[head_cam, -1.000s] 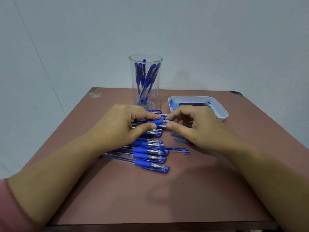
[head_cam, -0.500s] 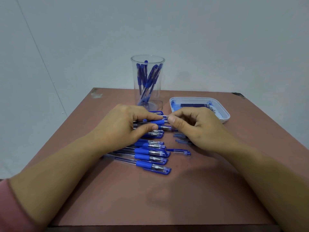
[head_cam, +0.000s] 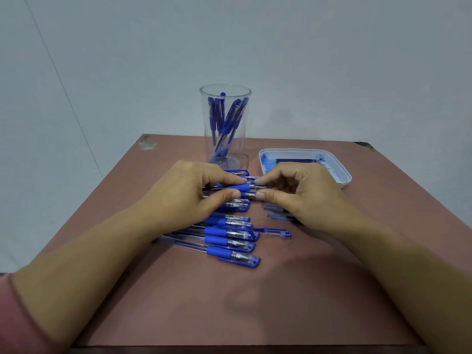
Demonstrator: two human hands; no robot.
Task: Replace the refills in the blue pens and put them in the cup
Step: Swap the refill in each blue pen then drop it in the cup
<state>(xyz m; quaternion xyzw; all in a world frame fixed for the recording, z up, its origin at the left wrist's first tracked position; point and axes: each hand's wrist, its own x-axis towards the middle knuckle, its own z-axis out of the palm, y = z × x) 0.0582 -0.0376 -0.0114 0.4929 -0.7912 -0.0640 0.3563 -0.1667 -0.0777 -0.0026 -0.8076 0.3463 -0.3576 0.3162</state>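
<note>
Pinching a blue pen (head_cam: 238,187) at its grip with the left hand (head_cam: 189,192), at its metal tip with the right hand (head_cam: 298,192); held just above more pens (head_cam: 229,236) on the table (head_cam: 229,302), near the cup (head_cam: 224,129).

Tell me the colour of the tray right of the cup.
The tray is white, smeared with blue inside; the head view shows it.
</note>
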